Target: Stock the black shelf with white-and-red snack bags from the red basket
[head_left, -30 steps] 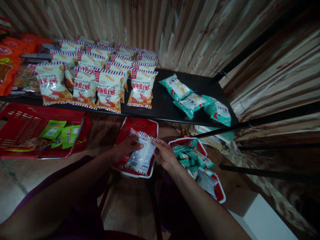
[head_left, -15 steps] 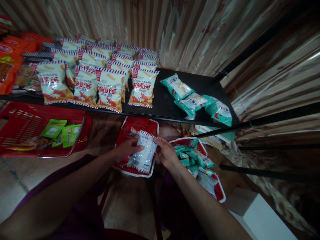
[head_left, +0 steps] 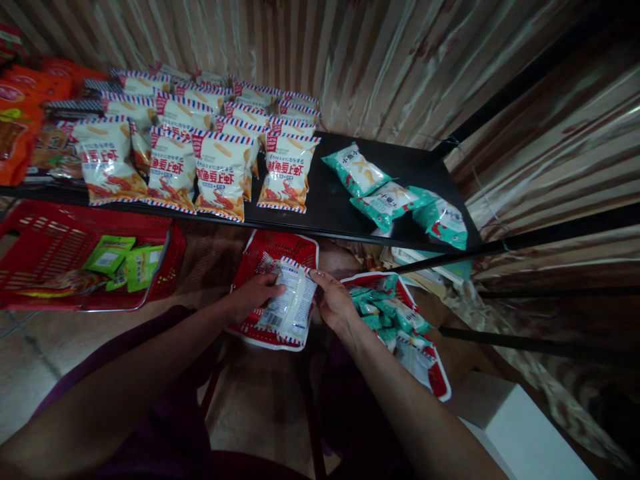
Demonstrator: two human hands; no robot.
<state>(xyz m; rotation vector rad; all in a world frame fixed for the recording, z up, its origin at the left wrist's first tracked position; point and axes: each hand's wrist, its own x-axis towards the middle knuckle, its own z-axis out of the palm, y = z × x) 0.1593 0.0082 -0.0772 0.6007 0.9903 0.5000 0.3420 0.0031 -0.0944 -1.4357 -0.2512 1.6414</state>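
Both my hands hold a white snack bag with striped red and blue edges, its printed back facing up. My left hand grips its left side, thumb on top. At its upper right corner, my right hand pinches the edge. Beneath the bag is a red basket with a white rim; part of another striped bag shows inside by my left fingers. Matching snack bags stand upright in rows on the black shelf in front of me.
Green snack bags lie on the shelf's right part. More fill a second red basket at right, beside a white box. A red basket at left holds green packets. Black poles cross the right side.
The view has shifted very slightly. Both hands keep hold of the snack bag in nearly the same place over the basket.
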